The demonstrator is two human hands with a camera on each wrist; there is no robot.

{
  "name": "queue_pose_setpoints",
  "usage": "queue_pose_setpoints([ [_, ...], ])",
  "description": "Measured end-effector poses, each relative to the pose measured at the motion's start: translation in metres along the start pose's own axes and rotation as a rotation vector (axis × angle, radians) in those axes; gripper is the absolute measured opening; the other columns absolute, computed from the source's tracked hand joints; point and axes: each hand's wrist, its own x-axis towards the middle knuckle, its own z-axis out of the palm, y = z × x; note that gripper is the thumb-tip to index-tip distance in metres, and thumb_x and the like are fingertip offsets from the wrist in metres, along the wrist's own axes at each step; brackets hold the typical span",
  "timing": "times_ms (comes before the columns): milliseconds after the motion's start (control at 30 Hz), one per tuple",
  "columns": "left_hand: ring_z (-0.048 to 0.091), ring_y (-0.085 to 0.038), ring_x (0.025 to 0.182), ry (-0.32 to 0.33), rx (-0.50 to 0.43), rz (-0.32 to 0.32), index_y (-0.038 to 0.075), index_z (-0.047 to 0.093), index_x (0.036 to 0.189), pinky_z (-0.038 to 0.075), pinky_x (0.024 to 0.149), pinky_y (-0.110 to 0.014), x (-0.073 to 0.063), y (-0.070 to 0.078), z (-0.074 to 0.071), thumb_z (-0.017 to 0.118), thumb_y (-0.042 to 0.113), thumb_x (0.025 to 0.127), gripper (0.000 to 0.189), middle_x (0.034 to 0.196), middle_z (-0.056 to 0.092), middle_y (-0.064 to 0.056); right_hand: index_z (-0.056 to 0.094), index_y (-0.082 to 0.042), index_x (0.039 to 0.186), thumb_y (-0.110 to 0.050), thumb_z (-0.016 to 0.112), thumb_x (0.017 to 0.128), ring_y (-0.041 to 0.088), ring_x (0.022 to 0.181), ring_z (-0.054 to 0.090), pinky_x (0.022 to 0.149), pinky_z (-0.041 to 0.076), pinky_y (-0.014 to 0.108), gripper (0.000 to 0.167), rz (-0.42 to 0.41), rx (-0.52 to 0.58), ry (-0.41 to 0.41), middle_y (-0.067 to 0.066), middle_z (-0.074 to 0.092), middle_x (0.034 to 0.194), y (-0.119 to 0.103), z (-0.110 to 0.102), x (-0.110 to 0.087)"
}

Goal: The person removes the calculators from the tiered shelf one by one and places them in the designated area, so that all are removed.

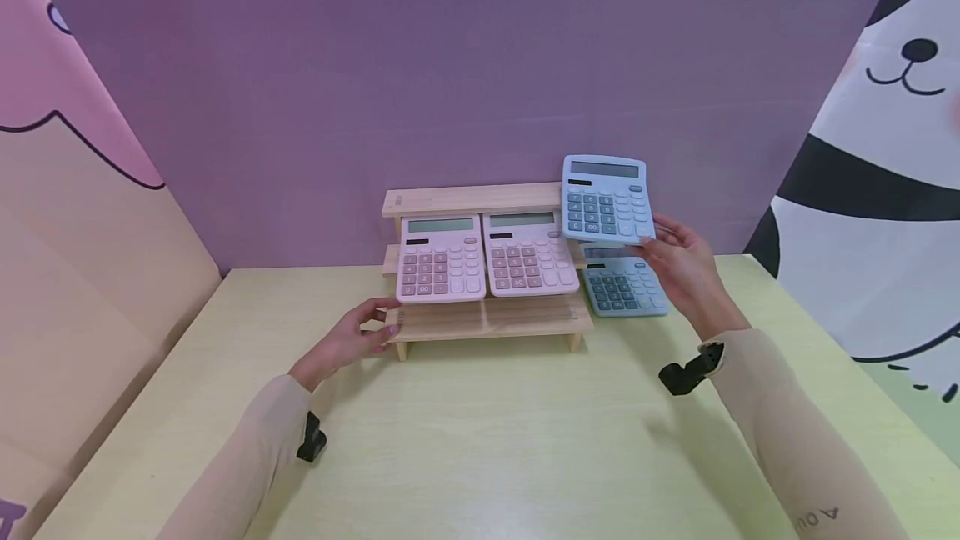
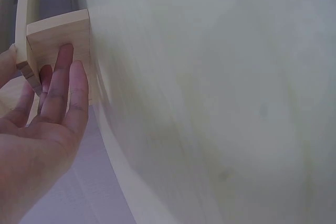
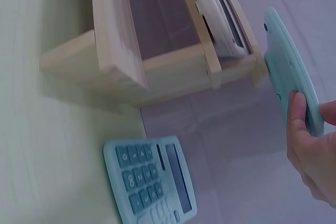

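Note:
My right hand (image 1: 688, 273) pinches a light-blue calculator (image 1: 606, 200) by its lower right corner, thumb on one face and fingers on the other. It is held up at the right end of the three-step wooden shelf (image 1: 491, 322), overlapping the top step in the head view. My left hand (image 1: 348, 344) grips the left end of the lowest step, its fingertips against the leg (image 2: 68, 27) in the left wrist view. Two pink calculators (image 1: 441, 265) (image 1: 531, 261) lean side by side on the shelf, screens up.
Another blue calculator (image 3: 139, 174) lies on the table behind the shelf's right end, keys up. The pale wood table (image 1: 510, 440) ends at a purple backdrop (image 1: 375, 90). Printed cloths stand at both sides. Each sleeve carries a black wrist mount (image 1: 690, 372).

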Motion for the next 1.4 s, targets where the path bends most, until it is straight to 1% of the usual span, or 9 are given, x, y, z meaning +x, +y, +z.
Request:
queue_pose_setpoints([
  [67, 0.052, -0.023, 0.096, -0.001, -0.003, -0.006, 0.010, 0.037, 0.136, 0.053, 0.086, -0.038, 0.001, 0.000, 0.000, 0.056, 0.016, 0.091, 0.049, 0.120, 0.037, -0.017, 0.021, -0.005, 0.143, 0.002, 0.057, 0.086, 0.014, 0.107, 0.049, 0.092, 0.045, 0.027, 0.068, 0.000, 0.044, -0.008, 0.002, 0.043, 0.117, -0.001, -0.005, -0.001],
  [200, 0.052, -0.023, 0.096, -0.001, -0.005, -0.008, 0.011, 0.037, 0.136, 0.053, 0.086, -0.038, 0.001, 0.000, 0.000, 0.057, 0.017, 0.091, 0.049, 0.119, 0.037, -0.016, 0.021, -0.007, 0.144, 0.000, 0.056, 0.087, 0.012, 0.105, 0.052, 0.085, 0.051, 0.022, 0.067, 0.000, 0.028, -0.012, 0.002, 0.043, 0.119, -0.003, -0.016, -0.002],
  [300, 0.052, -0.023, 0.096, -0.003, -0.003, -0.005, 0.010, 0.037, 0.136, 0.053, 0.086, -0.039, 0.001, 0.001, -0.001, 0.057, 0.017, 0.091, 0.050, 0.120, 0.037, -0.016, 0.021, -0.008, 0.144, -0.002, 0.056, 0.088, 0.011, 0.106, 0.052, 0.089, 0.049, 0.022, 0.066, 0.002, 0.009, -0.017, 0.001, 0.043, 0.121, -0.004, -0.022, -0.003],
  [400, 0.052, -0.022, 0.096, 0.002, -0.002, -0.006, 0.010, 0.037, 0.136, 0.053, 0.085, -0.038, 0.001, 0.001, -0.001, 0.057, 0.017, 0.091, 0.050, 0.119, 0.038, -0.016, 0.021, -0.008, 0.144, 0.000, 0.057, 0.086, 0.012, 0.106, 0.053, 0.090, 0.048, 0.024, 0.069, 0.004, 0.043, -0.025, 0.001, 0.043, 0.122, -0.003, -0.029, -0.004],
  [600, 0.052, -0.022, 0.095, 0.000, 0.008, -0.002, 0.008, 0.036, 0.136, 0.053, 0.085, -0.038, 0.000, 0.000, -0.001, 0.056, 0.017, 0.091, 0.050, 0.120, 0.037, -0.018, 0.019, -0.005, 0.144, 0.002, 0.057, 0.086, 0.010, 0.101, 0.056, 0.082, 0.053, 0.021, 0.070, -0.016, 0.066, -0.047, 0.002, 0.044, 0.120, 0.000, -0.041, -0.004],
  [800, 0.054, -0.023, 0.094, -0.002, 0.011, -0.006, 0.009, 0.036, 0.136, 0.053, 0.085, -0.038, 0.001, -0.001, -0.001, 0.056, 0.017, 0.091, 0.050, 0.121, 0.038, -0.018, 0.017, -0.004, 0.144, 0.004, 0.054, 0.087, 0.011, 0.096, 0.059, 0.078, 0.054, 0.022, 0.069, -0.020, 0.088, -0.064, 0.003, 0.045, 0.119, 0.006, -0.053, -0.006],
  [933, 0.055, -0.024, 0.093, -0.002, 0.010, -0.017, 0.012, 0.037, 0.136, 0.054, 0.084, -0.036, 0.001, -0.001, 0.000, 0.056, 0.019, 0.091, 0.049, 0.122, 0.038, -0.016, 0.016, -0.006, 0.145, 0.002, 0.054, 0.088, 0.008, 0.096, 0.058, 0.078, 0.054, 0.020, 0.068, 0.000, 0.034, -0.045, 0.000, 0.045, 0.118, 0.008, -0.061, -0.007],
  [1100, 0.055, -0.025, 0.094, -0.007, 0.012, -0.015, 0.012, 0.037, 0.136, 0.054, 0.085, -0.036, 0.001, -0.001, 0.001, 0.057, 0.020, 0.091, 0.049, 0.122, 0.037, -0.016, 0.016, -0.007, 0.145, 0.001, 0.051, 0.090, 0.007, 0.096, 0.057, 0.078, 0.054, 0.019, 0.066, 0.027, -0.005, -0.020, -0.001, 0.043, 0.117, 0.013, -0.074, -0.007],
  [1400, 0.055, -0.027, 0.096, -0.003, 0.008, -0.025, 0.012, 0.036, 0.136, 0.053, 0.086, -0.037, 0.002, 0.000, 0.001, 0.056, 0.017, 0.091, 0.049, 0.123, 0.037, -0.016, 0.013, -0.006, 0.146, 0.001, 0.052, 0.089, 0.005, 0.089, 0.060, 0.074, 0.055, 0.020, 0.069, 0.045, -0.023, 0.001, -0.001, 0.043, 0.114, 0.021, -0.098, -0.010],
])
